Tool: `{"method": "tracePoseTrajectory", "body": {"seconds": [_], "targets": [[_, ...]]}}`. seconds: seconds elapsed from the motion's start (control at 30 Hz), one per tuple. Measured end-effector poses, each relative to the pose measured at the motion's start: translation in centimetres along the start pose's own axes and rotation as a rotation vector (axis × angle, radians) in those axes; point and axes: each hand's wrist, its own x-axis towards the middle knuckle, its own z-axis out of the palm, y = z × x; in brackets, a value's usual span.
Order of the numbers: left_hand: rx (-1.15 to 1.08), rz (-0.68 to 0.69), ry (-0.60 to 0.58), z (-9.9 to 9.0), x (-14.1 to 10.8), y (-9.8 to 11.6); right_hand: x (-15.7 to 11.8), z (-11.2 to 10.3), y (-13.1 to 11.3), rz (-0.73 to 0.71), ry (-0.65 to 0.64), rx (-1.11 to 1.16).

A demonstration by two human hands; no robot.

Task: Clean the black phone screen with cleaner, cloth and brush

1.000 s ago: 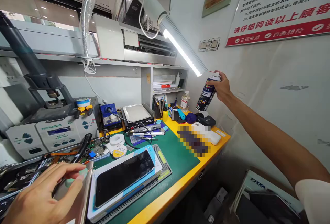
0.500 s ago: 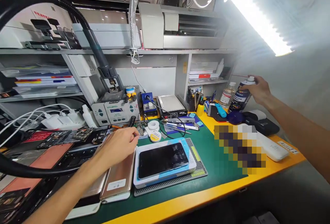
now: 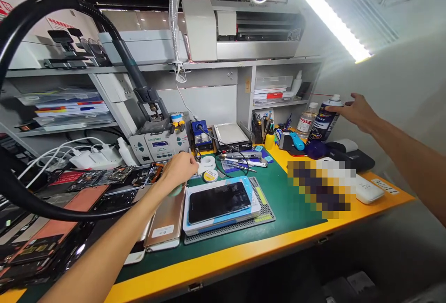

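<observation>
My left hand [image 3: 179,170] hangs curled over the green mat [image 3: 289,210], beside a white tape roll [image 3: 208,162] and a small solder spool [image 3: 210,175]. Whether it holds anything is hidden. Below it lie a black-screened phone [image 3: 219,202] on a blue-edged holder and a gold phone [image 3: 164,219]. At the far right, my right hand [image 3: 355,112] has its fingers spread, with the fingertips at the top of a dark spray can [image 3: 324,121] with a thin red nozzle tube.
A soldering station [image 3: 158,147] and a black hose [image 3: 114,52] stand at the left, above several circuit boards. A heating plate [image 3: 232,133], bottles and tools crowd the back of the yellow-edged bench. Shelves rise behind. A pixelated patch [image 3: 320,187] hides part of the right side.
My right hand has opened its grip on the spray can, and its fingers now spread at the can's top. My left hand has moved right and up, toward the tape roll.
</observation>
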Motion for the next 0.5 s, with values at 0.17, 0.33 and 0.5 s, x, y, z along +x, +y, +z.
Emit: {"method": "tracePoseTrajectory", "body": {"seconds": [0.17,0.33,0.5], "targets": [[-0.035,0.206,0.162,-2.6,-4.4,1.1,-3.8,-4.0,-1.5,0.05,0.042,-0.115],[-0.015,0.48,0.094,-1.8,-9.7,3.2,-10.4,-7.6,-3.9,-0.093,-0.046,-0.115],[-0.036,0.513,0.16,-2.3,-12.4,0.9,-17.5,-10.4,-6.3,-0.202,-0.177,-0.042]]}}
